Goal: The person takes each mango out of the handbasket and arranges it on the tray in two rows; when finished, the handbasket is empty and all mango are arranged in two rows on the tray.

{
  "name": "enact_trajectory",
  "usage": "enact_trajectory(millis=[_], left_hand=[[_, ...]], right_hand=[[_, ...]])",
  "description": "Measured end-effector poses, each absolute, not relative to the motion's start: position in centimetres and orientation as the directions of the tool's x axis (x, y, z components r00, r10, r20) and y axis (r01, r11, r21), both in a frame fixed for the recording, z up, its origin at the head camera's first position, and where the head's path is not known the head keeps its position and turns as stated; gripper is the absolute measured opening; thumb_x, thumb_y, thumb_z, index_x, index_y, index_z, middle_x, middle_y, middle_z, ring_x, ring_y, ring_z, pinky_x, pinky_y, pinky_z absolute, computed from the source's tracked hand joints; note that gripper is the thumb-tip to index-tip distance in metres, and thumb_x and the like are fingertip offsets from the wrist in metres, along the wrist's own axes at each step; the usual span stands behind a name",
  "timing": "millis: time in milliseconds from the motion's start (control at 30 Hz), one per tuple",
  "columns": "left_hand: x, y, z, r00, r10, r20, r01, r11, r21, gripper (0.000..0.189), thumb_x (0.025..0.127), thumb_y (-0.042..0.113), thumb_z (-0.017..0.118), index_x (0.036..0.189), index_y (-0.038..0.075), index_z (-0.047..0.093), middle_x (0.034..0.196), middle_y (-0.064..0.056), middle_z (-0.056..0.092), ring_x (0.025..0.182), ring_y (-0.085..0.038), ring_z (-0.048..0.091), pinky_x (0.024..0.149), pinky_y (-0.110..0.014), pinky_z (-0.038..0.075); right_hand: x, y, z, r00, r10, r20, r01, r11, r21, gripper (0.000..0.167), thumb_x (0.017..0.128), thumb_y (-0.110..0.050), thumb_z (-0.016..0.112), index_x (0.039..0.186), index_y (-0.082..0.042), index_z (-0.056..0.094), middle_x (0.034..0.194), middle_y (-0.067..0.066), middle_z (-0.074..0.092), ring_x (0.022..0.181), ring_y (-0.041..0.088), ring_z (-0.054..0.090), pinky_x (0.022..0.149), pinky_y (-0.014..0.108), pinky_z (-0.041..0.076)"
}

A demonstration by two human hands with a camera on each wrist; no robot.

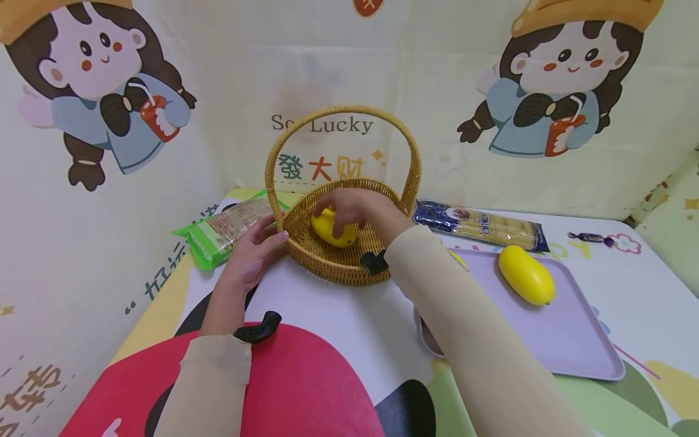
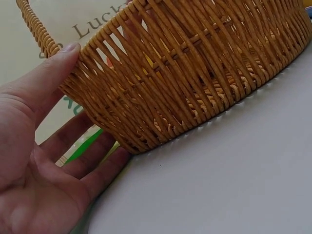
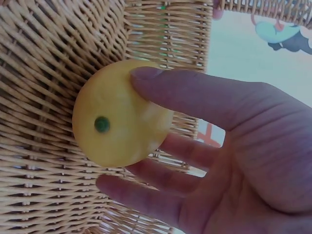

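Observation:
A yellow mango [image 1: 326, 229] lies inside a woven wicker basket [image 1: 349, 276] with a tall arched handle. My right hand [image 1: 352, 209] reaches in over the rim and holds it. In the right wrist view, the thumb rests on the mango [image 3: 114, 141], with fingers on its other side; a green stem spot shows. My left hand [image 1: 252, 252] holds the basket's left side near the handle's foot. Seen from the left wrist, its thumb lies at the rim of the basket [image 2: 170, 73] and its fingers are against the lower outer wall.
A lilac tray [image 1: 573, 340] at right bears another yellow mango [image 1: 526, 275] and something partly hidden by my right sleeve. Behind it lies a blue-ended noodle pack [image 1: 480, 226], with a purple-wrapped candy [image 1: 591, 238] farther right. A green-edged packet [image 1: 224, 230] lies left of the basket.

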State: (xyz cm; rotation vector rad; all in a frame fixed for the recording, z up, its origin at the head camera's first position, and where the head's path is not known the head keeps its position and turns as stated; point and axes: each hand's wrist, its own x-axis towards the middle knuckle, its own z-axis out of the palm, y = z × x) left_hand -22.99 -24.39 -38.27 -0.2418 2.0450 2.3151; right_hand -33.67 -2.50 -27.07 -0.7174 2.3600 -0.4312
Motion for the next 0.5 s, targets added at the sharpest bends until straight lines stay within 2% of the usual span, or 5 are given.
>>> enact_trajectory(millis=[267, 500], left_hand=[[-23.1, -24.3, -38.3, -0.986, -0.073, -0.151, -0.141, -0.128, 0.982, 0.064, 0.102, 0.02, 0.068, 0.159, 0.026, 0.04, 0.158, -0.011, 0.039, 0.142, -0.024, 0.047, 0.12, -0.046, 0.043], [-23.0, -24.4, -38.3, -0.986, -0.07, -0.15, -0.14, -0.124, 0.982, 0.065, 0.101, 0.021, 0.069, 0.159, 0.027, 0.04, 0.159, -0.01, 0.038, 0.144, -0.025, 0.045, 0.12, -0.046, 0.043]], right_hand=[[-34.0, -1.7, -27.5, -0.655, -0.579, -0.485, -0.348, 0.801, -0.486, 0.063, 0.091, -0.007, 0.076, 0.146, -0.032, 0.059, 0.165, 0.006, 0.032, 0.132, 0.031, 0.048, 0.1, 0.047, 0.059], [-34.0, -1.3, -26.8, -0.687, -0.574, -0.446, -0.365, 0.803, -0.471, 0.063, 0.09, -0.007, 0.076, 0.144, -0.034, 0.06, 0.162, 0.006, 0.037, 0.129, 0.029, 0.049, 0.094, 0.046, 0.061]])
